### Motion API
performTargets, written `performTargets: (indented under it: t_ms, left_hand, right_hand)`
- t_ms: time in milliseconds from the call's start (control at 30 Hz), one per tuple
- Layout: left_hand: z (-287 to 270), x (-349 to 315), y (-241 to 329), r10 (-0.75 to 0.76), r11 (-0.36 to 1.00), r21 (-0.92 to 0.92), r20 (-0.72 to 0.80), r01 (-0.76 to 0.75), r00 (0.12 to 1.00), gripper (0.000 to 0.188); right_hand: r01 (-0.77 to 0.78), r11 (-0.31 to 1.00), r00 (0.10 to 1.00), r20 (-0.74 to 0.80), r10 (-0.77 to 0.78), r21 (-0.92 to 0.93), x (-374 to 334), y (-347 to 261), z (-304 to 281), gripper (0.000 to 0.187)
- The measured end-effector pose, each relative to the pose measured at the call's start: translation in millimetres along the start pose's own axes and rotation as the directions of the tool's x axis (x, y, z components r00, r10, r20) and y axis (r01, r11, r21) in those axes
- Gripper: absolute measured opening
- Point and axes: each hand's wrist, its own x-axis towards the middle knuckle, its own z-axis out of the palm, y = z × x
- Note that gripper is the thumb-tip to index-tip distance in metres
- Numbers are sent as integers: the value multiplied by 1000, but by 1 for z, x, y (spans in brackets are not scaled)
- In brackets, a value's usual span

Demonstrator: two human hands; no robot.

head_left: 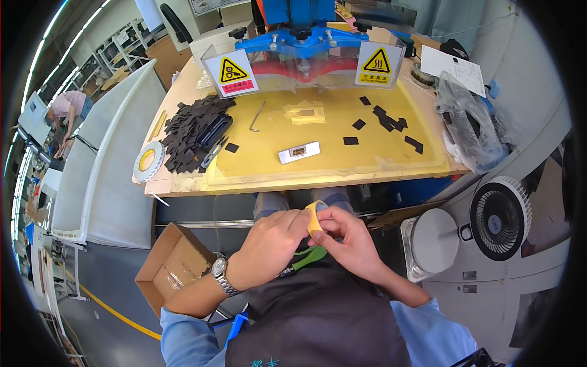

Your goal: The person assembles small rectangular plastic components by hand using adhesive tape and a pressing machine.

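Above my lap, in front of the table edge, both hands hold a yellow roll of tape (pixel 314 221). My left hand (pixel 269 246), with a steel watch on the wrist, has its fingers closed at the roll's left side. My right hand (pixel 350 243) grips the other side between thumb and fingers. Below them a green-handled tool (pixel 309 259) lies on my dark apron; its working end is not clear. On the yellow-covered table (pixel 269 171) ahead sits a silver metal block (pixel 299 152) with a small brassy inset.
A blue press (pixel 299 40) with clear guards stands behind. To the left lie a heap of black pieces (pixel 189 131), a white tape roll (pixel 148 161) and a hex key (pixel 257 116). More black pieces (pixel 386 119) lie right. A cardboard box (pixel 174 260) and fan (pixel 500 218) flank me.
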Motion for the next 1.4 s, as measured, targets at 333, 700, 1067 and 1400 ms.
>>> performTargets:
  t_ms: [333, 700, 1067, 1400]
  left_hand:
    - [12, 1, -10, 14, 1000, -13, 1, -14, 1000, 30]
    - [-4, 8, -14, -148, 974, -171, 32, 151, 989, 19]
    - [11, 2, -9, -83, 990, -121, -62, 75, 995, 19]
    - [9, 1, -10, -83, 988, -137, -92, 70, 992, 20]
  right_hand:
    - [-53, 997, 999, 17, 52, 61, 1, 5, -4, 18]
    - [24, 992, 1000, 17, -26, 125, 3, 5, -1, 21]
    - [-38, 994, 999, 32, 35, 101, 3, 6, -4, 18]
    - [-42, 989, 999, 31, 38, 145, 3, 6, -4, 19]
